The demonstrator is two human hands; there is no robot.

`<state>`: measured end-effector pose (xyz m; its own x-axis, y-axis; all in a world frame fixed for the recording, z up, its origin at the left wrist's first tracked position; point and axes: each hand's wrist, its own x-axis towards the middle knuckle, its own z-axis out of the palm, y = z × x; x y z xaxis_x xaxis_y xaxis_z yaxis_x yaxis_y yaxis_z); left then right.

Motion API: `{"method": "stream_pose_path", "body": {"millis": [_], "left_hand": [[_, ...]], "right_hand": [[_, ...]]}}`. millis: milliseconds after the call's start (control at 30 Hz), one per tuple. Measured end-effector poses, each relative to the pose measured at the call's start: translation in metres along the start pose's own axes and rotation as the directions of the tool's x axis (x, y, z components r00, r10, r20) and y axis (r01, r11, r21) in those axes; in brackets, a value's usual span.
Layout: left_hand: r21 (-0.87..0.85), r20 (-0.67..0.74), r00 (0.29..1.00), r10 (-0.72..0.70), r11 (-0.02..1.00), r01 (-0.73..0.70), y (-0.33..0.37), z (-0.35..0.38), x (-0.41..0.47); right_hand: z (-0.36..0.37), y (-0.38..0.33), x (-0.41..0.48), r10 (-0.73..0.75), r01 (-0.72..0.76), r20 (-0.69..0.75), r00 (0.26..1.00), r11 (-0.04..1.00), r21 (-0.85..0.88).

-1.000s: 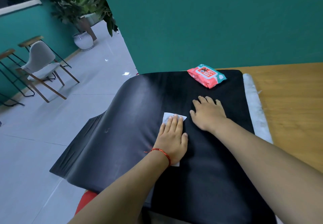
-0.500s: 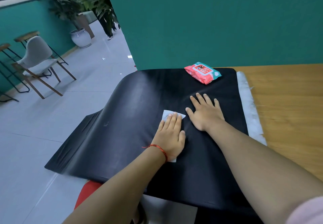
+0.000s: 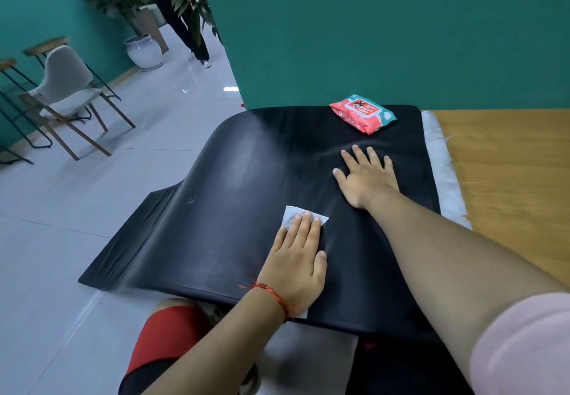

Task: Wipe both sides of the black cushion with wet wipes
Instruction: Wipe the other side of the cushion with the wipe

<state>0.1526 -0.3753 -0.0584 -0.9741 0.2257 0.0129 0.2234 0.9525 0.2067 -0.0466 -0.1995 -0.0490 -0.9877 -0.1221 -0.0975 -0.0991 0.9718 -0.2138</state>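
The black cushion [image 3: 234, 191] lies across the table's left end, and its left part droops over the edge. My left hand [image 3: 297, 263] presses flat on a white wet wipe [image 3: 292, 217] near the cushion's near edge; a corner of the wipe shows past my fingertips. Farther in and to the right, my right hand [image 3: 367, 177] rests palm down on the cushion with fingers spread and nothing in it. A red and teal pack of wet wipes [image 3: 363, 114] sits on the cushion's far right corner.
A wooden table [image 3: 509, 166] extends to the right, with a white padded strip [image 3: 441, 166] along the cushion's right edge. A green wall stands behind. On the left are grey floor, a chair [image 3: 66, 86], stools, a potted plant [image 3: 144, 52] and a person's legs [image 3: 191, 40].
My left hand has slid the wipe toward me, away from my right hand. The right hand stays flat on the cushion. The view has tilted down.
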Motion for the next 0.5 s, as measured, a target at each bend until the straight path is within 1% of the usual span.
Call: {"method": "stream_pose_path", "body": {"millis": [133,333,433,500], "left_hand": [[0.003,0.013,1.000,-0.005,1.000,0.005,0.005,0.000,-0.023],[0.002,-0.044,0.998,-0.034,0.999,0.034,0.013,0.009,-0.055],[0.012,-0.051,0.998,-0.033,0.999,0.033,0.015,0.011,-0.059],[0.029,-0.058,0.998,-0.031,0.999,0.032,0.016,0.011,-0.059]], "right_hand": [[0.000,0.000,0.000,-0.003,0.003,0.003,1.000,1.000,0.005],[-0.003,0.001,-0.001,-0.017,0.017,0.008,1.000,0.999,0.029],[-0.008,0.004,-0.002,-0.024,0.020,0.060,0.998,0.997,0.075],[-0.015,0.007,0.003,-0.029,0.010,0.126,0.992,0.989,0.147]]}}
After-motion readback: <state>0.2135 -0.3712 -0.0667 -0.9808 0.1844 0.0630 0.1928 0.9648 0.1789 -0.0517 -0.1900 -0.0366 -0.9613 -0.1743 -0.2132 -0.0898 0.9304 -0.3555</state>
